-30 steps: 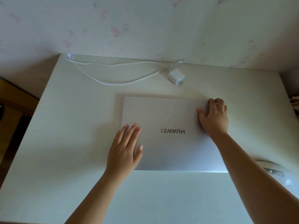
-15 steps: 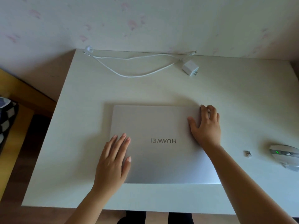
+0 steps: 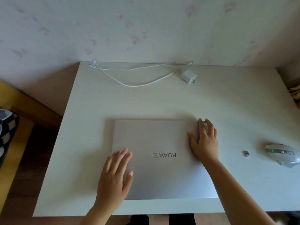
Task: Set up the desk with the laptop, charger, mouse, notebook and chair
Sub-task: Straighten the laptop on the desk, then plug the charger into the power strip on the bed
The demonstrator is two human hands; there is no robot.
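Silver HUAWEI laptop [image 3: 162,159], lid closed, lies flat near the front edge of the white desk [image 3: 227,111], roughly centred; left hand [image 3: 115,176] rests flat on its left part, fingers straight and close together; right hand [image 3: 204,142] on the far right corner, fingers curled over the far edge, thumb spread on the lid; white charger [image 3: 188,76] with looped cable [image 3: 129,75] along the back edge; grey mouse [image 3: 283,155] at the right edge, green light on; small USB dongle [image 3: 247,153] just left of it.
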